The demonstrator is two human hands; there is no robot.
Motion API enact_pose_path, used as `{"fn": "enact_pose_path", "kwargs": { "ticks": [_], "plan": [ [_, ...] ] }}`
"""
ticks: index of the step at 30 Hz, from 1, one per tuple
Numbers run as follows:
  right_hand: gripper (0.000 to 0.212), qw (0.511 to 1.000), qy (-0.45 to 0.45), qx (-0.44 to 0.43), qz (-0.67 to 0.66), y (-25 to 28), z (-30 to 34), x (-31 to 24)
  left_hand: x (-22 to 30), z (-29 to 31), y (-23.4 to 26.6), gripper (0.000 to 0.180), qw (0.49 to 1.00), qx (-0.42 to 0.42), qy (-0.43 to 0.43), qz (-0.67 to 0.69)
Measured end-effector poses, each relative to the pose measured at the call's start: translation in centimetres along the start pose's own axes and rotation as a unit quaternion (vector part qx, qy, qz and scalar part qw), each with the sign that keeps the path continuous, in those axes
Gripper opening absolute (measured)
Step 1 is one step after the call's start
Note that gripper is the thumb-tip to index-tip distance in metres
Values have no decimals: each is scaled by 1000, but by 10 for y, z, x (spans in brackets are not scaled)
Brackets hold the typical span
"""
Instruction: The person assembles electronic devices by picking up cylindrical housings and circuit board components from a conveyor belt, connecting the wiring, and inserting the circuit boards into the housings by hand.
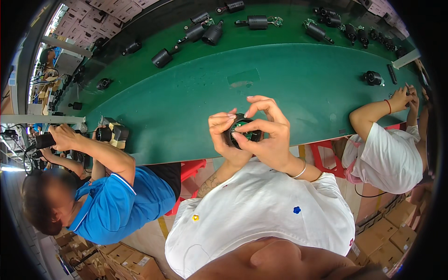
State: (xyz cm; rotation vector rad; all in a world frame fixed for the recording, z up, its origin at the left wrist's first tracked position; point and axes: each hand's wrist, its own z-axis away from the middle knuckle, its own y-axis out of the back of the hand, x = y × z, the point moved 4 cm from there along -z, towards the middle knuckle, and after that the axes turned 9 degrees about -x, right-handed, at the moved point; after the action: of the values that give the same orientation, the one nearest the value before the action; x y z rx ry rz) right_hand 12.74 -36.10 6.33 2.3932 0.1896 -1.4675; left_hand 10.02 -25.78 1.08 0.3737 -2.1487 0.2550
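Close in front of my chest, my left hand (222,134) is wrapped round a black cylindrical housing (240,117), its open end facing me. A green circuit board (252,134) shows inside the opening. Thumb and index finger of my right hand (272,136) reach into that opening and press together at the board, while its other fingers arch over the housing's far side. Those fingertips cover part of the board, so any small part between them cannot be made out.
A green worktable (186,112) stretches before me. Along its far side runs a green strip (289,35) bearing several black cylindrical units (257,22). Co-workers in blue (126,200) and white (387,158) sit left and right. Red stools (326,156) and cardboard boxes (396,221) stand nearby.
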Motion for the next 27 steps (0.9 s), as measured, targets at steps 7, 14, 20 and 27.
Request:
{"fn": "enact_pose_path", "kwargs": {
  "ticks": [7, 14, 20, 27],
  "plan": [
    [16, 999, 8, 2, 41, -4, 2, 3, -6, -1, 0, 33, 1000, 7, -10, -21],
    [15, 997, -20, -11, 70, -2, 1, 7, -8, -1, -1, 51, 994, 10, -44, -96],
    [29, 991, -112, -39, -64, -3, 7, 17, -16, 5, 3, 59, 990, 9, -85, -110],
    [53, 925, -211, -1, -315, -13, 11, 30, -2, 1, -2, 56, 981, 15, -106, -163]
  ]
}}
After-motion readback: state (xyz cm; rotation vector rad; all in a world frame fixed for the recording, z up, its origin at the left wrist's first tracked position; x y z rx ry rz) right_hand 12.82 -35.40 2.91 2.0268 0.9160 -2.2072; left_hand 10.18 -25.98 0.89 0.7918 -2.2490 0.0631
